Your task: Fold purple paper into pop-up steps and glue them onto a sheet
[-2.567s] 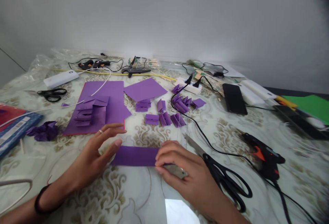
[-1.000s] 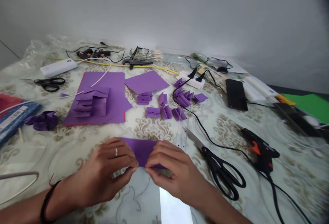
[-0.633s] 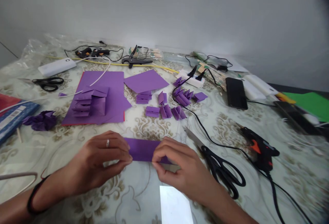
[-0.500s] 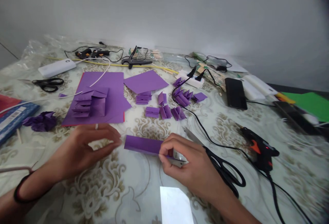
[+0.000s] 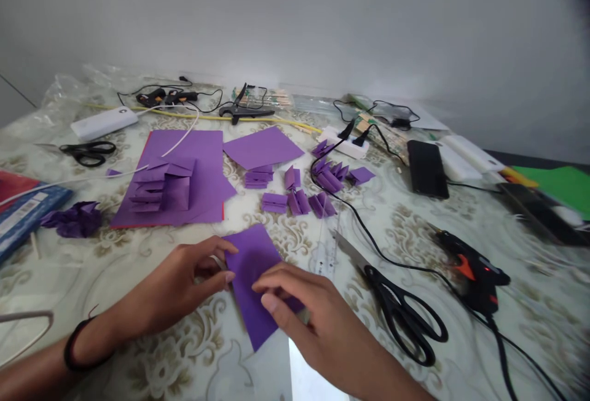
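Observation:
A creased purple paper sheet [image 5: 251,266] lies in front of me, turned at an angle. My left hand [image 5: 196,278] is at its left edge, the index fingertip on the upper left corner and the thumb lower on the same edge, with a gap between them. Over the sheet's right part reaches my right hand [image 5: 308,318], fingers stretched out and thumb a little apart; it hides that side of the paper. Black-handled scissors [image 5: 401,309] rest right of this hand. A clear ruler [image 5: 326,253] lies just beyond it, and white paper [image 5: 306,373] is partly under the wrist.
Folded purple pieces [image 5: 297,201] are grouped beyond my hands. Larger purple sheets [image 5: 207,174] lie to the left, near crumpled purple paper [image 5: 76,220]. A glue gun [image 5: 474,272] with a trailing cord sits at right, below a black phone [image 5: 426,167] and a power strip [image 5: 343,142].
The purple paper has gone from a narrow folded strip held in my right hand to a spread, wider sheet. My left hand has moved right to its edge; my right hand has shifted left.

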Demonstrator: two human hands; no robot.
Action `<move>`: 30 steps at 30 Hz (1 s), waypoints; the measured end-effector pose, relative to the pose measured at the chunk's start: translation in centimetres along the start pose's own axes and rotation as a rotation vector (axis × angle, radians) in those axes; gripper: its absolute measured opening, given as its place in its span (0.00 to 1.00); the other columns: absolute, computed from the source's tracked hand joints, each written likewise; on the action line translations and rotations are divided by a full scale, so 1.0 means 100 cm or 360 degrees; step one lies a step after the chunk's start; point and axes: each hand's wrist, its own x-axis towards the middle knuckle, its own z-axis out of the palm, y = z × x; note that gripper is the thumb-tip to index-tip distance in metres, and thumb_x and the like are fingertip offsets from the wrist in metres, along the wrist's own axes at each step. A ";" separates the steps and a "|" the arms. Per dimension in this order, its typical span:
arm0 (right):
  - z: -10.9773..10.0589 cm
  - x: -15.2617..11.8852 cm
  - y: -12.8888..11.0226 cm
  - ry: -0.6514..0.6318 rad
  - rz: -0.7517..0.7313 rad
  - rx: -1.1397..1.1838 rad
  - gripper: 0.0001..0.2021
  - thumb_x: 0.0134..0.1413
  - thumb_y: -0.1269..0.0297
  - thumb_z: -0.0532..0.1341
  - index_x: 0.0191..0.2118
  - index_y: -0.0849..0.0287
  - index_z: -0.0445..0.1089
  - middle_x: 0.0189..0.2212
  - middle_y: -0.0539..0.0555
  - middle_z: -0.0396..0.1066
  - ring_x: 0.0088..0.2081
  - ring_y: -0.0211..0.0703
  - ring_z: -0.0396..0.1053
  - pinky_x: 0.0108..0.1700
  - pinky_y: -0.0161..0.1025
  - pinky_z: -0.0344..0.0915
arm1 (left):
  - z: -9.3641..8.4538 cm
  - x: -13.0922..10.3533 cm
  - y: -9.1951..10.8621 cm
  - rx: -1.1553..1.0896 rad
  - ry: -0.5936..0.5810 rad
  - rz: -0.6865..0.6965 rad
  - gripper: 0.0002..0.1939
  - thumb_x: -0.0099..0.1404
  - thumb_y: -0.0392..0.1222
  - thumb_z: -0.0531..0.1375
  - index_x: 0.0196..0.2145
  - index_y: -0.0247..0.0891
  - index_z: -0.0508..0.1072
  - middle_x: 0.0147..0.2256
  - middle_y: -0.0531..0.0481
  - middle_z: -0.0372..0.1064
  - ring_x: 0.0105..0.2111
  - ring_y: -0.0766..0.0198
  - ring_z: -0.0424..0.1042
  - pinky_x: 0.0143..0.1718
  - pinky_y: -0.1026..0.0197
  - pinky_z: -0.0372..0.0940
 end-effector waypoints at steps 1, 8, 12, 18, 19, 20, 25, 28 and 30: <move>-0.001 0.001 0.002 0.0089 -0.0014 -0.0052 0.09 0.74 0.64 0.58 0.48 0.53 0.77 0.44 0.53 0.79 0.42 0.41 0.78 0.42 0.38 0.76 | 0.001 0.001 0.000 -0.0025 0.0013 0.0015 0.18 0.73 0.51 0.64 0.55 0.41 0.75 0.36 0.50 0.83 0.36 0.57 0.82 0.37 0.61 0.74; 0.002 0.003 0.018 0.0444 0.0062 -0.0335 0.21 0.70 0.59 0.63 0.65 0.52 0.66 0.62 0.62 0.69 0.61 0.56 0.72 0.63 0.58 0.73 | 0.004 -0.004 0.000 -0.0328 0.0144 0.0235 0.09 0.72 0.45 0.67 0.48 0.43 0.78 0.43 0.48 0.82 0.42 0.58 0.83 0.43 0.61 0.78; 0.003 0.001 0.015 0.0357 0.0192 0.0000 0.29 0.67 0.57 0.67 0.69 0.47 0.61 0.66 0.61 0.66 0.60 0.54 0.73 0.61 0.56 0.76 | 0.001 -0.009 -0.001 -0.0427 0.0100 0.0354 0.08 0.76 0.45 0.65 0.51 0.46 0.77 0.44 0.48 0.81 0.43 0.58 0.83 0.42 0.62 0.78; 0.004 -0.001 0.010 0.0080 0.0347 0.0731 0.32 0.66 0.61 0.68 0.71 0.45 0.57 0.69 0.60 0.67 0.63 0.52 0.74 0.64 0.54 0.74 | 0.000 -0.008 -0.004 -0.0533 0.0046 0.0397 0.06 0.78 0.44 0.63 0.51 0.49 0.75 0.41 0.50 0.77 0.40 0.60 0.79 0.40 0.64 0.78; 0.004 0.000 0.010 0.0048 0.0335 0.0817 0.33 0.66 0.62 0.68 0.71 0.45 0.57 0.69 0.60 0.68 0.63 0.52 0.75 0.64 0.53 0.74 | 0.001 -0.008 -0.005 -0.0531 0.0036 0.0389 0.07 0.78 0.45 0.63 0.52 0.50 0.75 0.42 0.51 0.77 0.41 0.61 0.79 0.40 0.65 0.78; 0.005 0.000 0.011 0.0030 0.0333 0.0877 0.33 0.66 0.62 0.67 0.71 0.45 0.56 0.67 0.60 0.70 0.62 0.51 0.76 0.63 0.52 0.75 | 0.002 -0.007 -0.005 -0.0510 0.0035 0.0377 0.08 0.79 0.45 0.62 0.53 0.51 0.75 0.44 0.50 0.77 0.42 0.61 0.79 0.40 0.65 0.78; 0.011 0.000 0.017 0.0206 0.0419 0.0711 0.35 0.64 0.65 0.68 0.72 0.46 0.56 0.63 0.60 0.73 0.54 0.52 0.80 0.58 0.53 0.78 | 0.007 -0.012 -0.003 -0.0125 0.0063 0.0312 0.18 0.78 0.53 0.62 0.62 0.53 0.70 0.59 0.46 0.74 0.51 0.55 0.81 0.48 0.55 0.80; 0.018 -0.001 0.019 0.0397 0.0384 0.0413 0.35 0.59 0.65 0.71 0.69 0.48 0.62 0.65 0.60 0.72 0.61 0.56 0.76 0.62 0.56 0.75 | 0.014 -0.016 -0.006 0.0227 0.0143 0.0375 0.35 0.71 0.57 0.69 0.70 0.59 0.61 0.66 0.44 0.70 0.60 0.44 0.76 0.58 0.40 0.76; 0.021 -0.001 0.018 0.0465 0.0367 0.0286 0.35 0.56 0.64 0.73 0.68 0.48 0.64 0.65 0.59 0.72 0.62 0.58 0.74 0.64 0.58 0.72 | 0.019 -0.017 -0.010 0.0374 0.0223 0.0422 0.44 0.68 0.56 0.72 0.73 0.62 0.55 0.68 0.43 0.68 0.63 0.40 0.73 0.62 0.33 0.73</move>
